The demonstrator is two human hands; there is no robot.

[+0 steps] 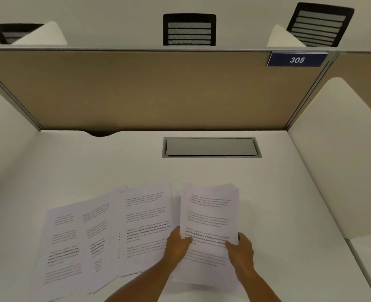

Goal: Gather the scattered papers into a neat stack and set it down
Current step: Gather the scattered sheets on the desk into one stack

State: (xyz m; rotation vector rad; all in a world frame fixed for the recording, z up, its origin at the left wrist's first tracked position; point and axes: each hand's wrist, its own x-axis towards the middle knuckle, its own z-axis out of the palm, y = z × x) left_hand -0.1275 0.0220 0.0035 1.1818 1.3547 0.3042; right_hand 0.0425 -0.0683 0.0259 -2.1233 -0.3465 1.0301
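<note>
Bare desk (289, 203) lies right of and beyond the fingers (241, 237); loose sheets (106, 232) crowd their left.

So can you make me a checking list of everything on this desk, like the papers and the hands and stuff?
Surface: white desk, closed grey hatch set into it near the back.
Job's things: held stack of printed pages; loose sheets fanned out, overlapping, to its left.
Clutter: nothing seen.
Hands: left hand and right hand grip the stack's side edges.
Cables: nothing seen; notch in the desk's back edge.
Surroundings: tan partition, sign 305, three black chairs beyond.
</note>
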